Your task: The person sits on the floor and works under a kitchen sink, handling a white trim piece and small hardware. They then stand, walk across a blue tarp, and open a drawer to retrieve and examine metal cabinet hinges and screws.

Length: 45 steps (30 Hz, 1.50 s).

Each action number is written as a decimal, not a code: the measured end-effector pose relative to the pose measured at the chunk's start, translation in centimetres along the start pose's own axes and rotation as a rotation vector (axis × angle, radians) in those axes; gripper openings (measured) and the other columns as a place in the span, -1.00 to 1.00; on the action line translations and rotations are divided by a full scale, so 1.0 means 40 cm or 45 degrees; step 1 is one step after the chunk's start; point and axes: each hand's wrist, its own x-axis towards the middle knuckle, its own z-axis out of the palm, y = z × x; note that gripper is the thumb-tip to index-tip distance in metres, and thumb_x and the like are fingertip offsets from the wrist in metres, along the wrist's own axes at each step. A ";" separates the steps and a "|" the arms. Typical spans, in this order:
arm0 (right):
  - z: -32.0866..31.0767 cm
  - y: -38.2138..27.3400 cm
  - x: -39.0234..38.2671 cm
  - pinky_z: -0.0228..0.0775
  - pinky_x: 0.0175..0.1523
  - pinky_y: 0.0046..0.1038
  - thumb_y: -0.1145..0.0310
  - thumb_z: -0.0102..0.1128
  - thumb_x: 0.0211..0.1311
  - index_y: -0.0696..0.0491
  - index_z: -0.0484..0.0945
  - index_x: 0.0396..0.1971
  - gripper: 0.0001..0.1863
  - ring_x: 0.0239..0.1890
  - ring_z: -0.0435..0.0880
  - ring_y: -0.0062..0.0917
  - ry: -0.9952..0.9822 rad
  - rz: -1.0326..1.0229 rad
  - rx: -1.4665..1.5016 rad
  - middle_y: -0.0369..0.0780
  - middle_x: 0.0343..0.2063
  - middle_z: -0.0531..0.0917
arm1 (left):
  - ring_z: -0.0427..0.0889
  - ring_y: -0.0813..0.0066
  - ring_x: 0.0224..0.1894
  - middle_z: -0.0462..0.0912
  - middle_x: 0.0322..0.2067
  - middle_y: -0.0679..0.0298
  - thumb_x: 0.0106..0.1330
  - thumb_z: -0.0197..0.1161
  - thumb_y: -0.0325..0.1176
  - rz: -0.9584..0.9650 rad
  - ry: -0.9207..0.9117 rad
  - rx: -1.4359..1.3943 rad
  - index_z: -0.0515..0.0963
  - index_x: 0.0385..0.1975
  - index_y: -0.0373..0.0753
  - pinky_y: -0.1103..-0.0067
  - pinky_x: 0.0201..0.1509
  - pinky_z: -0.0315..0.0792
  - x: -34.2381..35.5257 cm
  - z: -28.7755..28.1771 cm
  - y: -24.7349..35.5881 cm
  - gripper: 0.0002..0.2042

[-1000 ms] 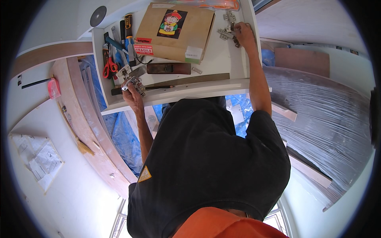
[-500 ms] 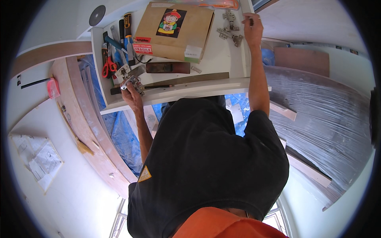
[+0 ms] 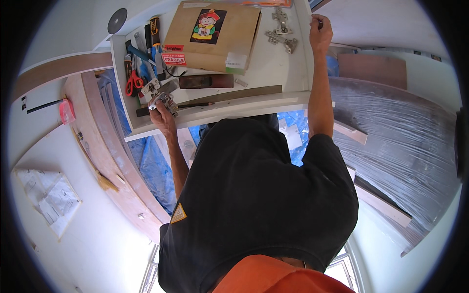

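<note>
While the left hand (image 3: 162,119) pinches metal hinges (image 3: 166,101), upper left, loose hinges (image 3: 283,30) lie upper right, the lower slanting down rightward, just left of the nearer right hand (image 3: 321,35) (curled; I can't tell if holding).

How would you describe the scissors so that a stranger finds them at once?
Find the white drawer at the picture's top. At its left side, just beyond the left hand holding metal hinges, the scissors lie among tools. Being red and looped sets them apart from these blue, black and orange neighbours.
</note>
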 end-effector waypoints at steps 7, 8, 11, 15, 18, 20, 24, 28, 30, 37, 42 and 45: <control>-0.001 -0.007 -0.001 0.49 -0.19 -0.39 0.41 0.19 0.24 0.13 0.66 -0.27 -0.85 -0.35 0.68 -0.37 0.011 -0.018 0.006 -0.13 -0.33 0.70 | 0.64 0.47 -0.19 0.63 -0.21 0.12 0.52 -0.03 -0.27 -0.002 -0.021 -0.018 0.42 0.03 -0.41 0.52 -0.15 0.65 0.001 0.003 0.009 -0.69; -0.001 -0.007 -0.001 0.49 -0.19 -0.39 0.41 0.19 0.24 0.13 0.66 -0.27 -0.85 -0.35 0.68 -0.37 0.010 -0.026 0.009 -0.13 -0.33 0.70 | 0.63 0.47 -0.19 0.63 -0.21 0.12 0.52 -0.03 -0.27 0.013 -0.023 -0.024 0.42 0.03 -0.41 0.52 -0.15 0.66 0.001 0.003 0.008 -0.69; -0.002 -0.006 -0.001 0.49 -0.18 -0.40 0.41 0.19 0.24 0.13 0.66 -0.27 -0.85 -0.35 0.67 -0.38 0.004 -0.038 0.001 -0.14 -0.34 0.70 | 0.62 0.48 -0.19 0.62 -0.20 0.12 0.52 -0.02 -0.27 0.012 -0.021 -0.017 0.41 0.04 -0.42 0.51 -0.14 0.66 0.002 0.000 0.000 -0.68; -0.002 -0.007 -0.001 0.48 -0.18 -0.40 0.41 0.18 0.25 0.12 0.66 -0.27 -0.85 -0.35 0.67 -0.38 0.008 -0.026 -0.017 -0.14 -0.35 0.69 | 0.61 0.48 -0.19 0.61 -0.18 0.12 0.51 -0.02 -0.27 0.028 -0.029 -0.019 0.41 0.07 -0.43 0.51 -0.13 0.66 0.006 -0.001 -0.012 -0.66; -0.001 -0.007 -0.001 0.48 -0.17 -0.40 0.41 0.18 0.25 0.11 0.66 -0.27 -0.86 -0.35 0.67 -0.37 0.011 -0.026 -0.002 -0.15 -0.36 0.69 | 0.61 0.48 -0.19 0.61 -0.18 0.12 0.51 -0.01 -0.26 0.029 -0.039 -0.014 0.41 0.08 -0.43 0.50 -0.13 0.67 0.008 -0.001 -0.015 -0.65; 0.000 -0.006 0.000 0.48 -0.18 -0.40 0.41 0.18 0.24 0.11 0.66 -0.27 -0.86 -0.36 0.67 -0.37 0.013 -0.036 0.015 -0.15 -0.36 0.69 | 0.61 0.48 -0.19 0.61 -0.18 0.11 0.51 0.00 -0.26 0.024 -0.042 -0.018 0.41 0.08 -0.44 0.50 -0.13 0.66 0.008 0.000 -0.014 -0.65; 0.003 -0.002 0.000 0.49 -0.20 -0.42 0.42 0.20 0.23 0.10 0.66 -0.28 -0.87 -0.38 0.67 -0.41 0.035 -0.078 0.009 -0.18 -0.38 0.70 | 0.61 0.49 -0.20 0.60 -0.17 0.12 0.51 0.00 -0.26 0.018 -0.042 -0.020 0.41 0.07 -0.45 0.50 -0.14 0.66 0.005 0.000 -0.009 -0.64; 0.004 0.000 -0.001 0.50 -0.21 -0.42 0.44 0.21 0.21 0.09 0.67 -0.29 -0.88 -0.40 0.67 -0.45 0.029 -0.044 0.006 -0.19 -0.39 0.70 | 0.61 0.50 -0.20 0.59 -0.18 0.13 0.51 -0.01 -0.27 0.046 -0.047 0.018 0.41 0.06 -0.47 0.52 -0.15 0.65 0.004 -0.001 -0.004 -0.64; 0.004 -0.001 -0.002 0.50 -0.22 -0.42 0.44 0.20 0.21 0.08 0.67 -0.29 -0.88 -0.40 0.67 -0.46 0.027 -0.039 -0.010 -0.19 -0.39 0.70 | 0.60 0.50 -0.20 0.58 -0.16 0.14 0.51 -0.01 -0.27 0.048 -0.051 0.014 0.42 0.05 -0.48 0.52 -0.16 0.65 0.004 0.000 -0.002 -0.65; -0.001 -0.016 -0.001 0.50 -0.20 -0.41 0.44 0.17 0.23 0.08 0.67 -0.26 -0.86 -0.39 0.67 -0.44 0.002 -0.011 -0.039 -0.19 -0.40 0.70 | 0.54 0.55 -0.29 0.54 -0.21 0.20 0.49 0.00 -0.37 0.164 0.007 0.119 0.46 -0.05 -0.44 0.57 -0.25 0.57 0.000 0.009 0.018 -0.75; -0.006 -0.030 0.000 0.49 -0.19 -0.44 0.43 0.16 0.24 0.08 0.67 -0.24 -0.84 -0.37 0.66 -0.48 -0.052 0.032 -0.024 -0.20 -0.40 0.69 | 0.56 0.55 -0.27 0.52 -0.19 0.17 0.48 0.01 -0.41 0.213 0.025 0.136 0.48 -0.09 -0.43 0.57 -0.24 0.60 0.001 0.013 0.046 -0.79; -0.006 -0.028 0.000 0.49 -0.18 -0.45 0.43 0.16 0.24 0.09 0.67 -0.23 -0.84 -0.36 0.67 -0.49 -0.061 0.023 -0.048 -0.19 -0.39 0.69 | 0.59 0.52 -0.26 0.51 -0.15 0.14 0.48 0.00 -0.42 0.149 0.024 0.056 0.46 -0.07 -0.44 0.57 -0.23 0.63 -0.005 0.021 0.058 -0.79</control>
